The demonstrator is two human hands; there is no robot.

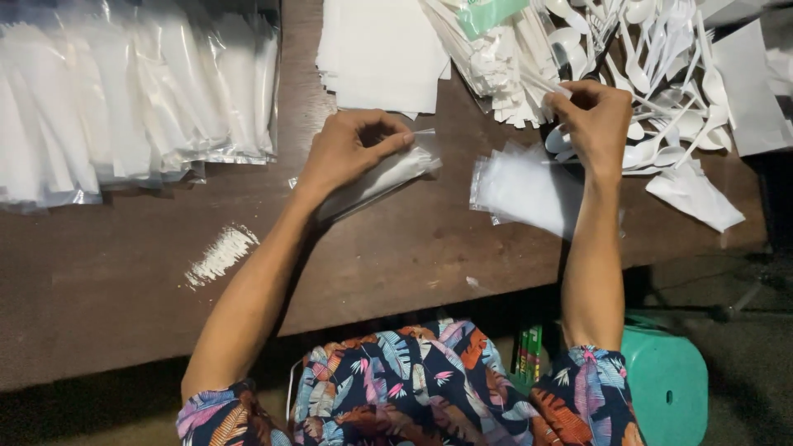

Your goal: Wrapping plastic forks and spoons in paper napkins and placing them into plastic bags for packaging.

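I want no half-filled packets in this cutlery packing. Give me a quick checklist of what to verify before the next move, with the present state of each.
1. Left hand grips the clear packet at its mouth: ok.
2. Packet already holds something white: ok; exactly what, cannot tell.
3. Right hand has reached the white plastic spoons: ok; whether one is pinched, cannot tell.
4. Spare clear bags lie by the right wrist: ok.
5. Napkin stack within reach: ok.
6. Filled packets piled on the table, apart from the work: ok.

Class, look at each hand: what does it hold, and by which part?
The left hand pinches a clear plastic pouch at its open top end. The right hand grips a thin white stick by its near end.
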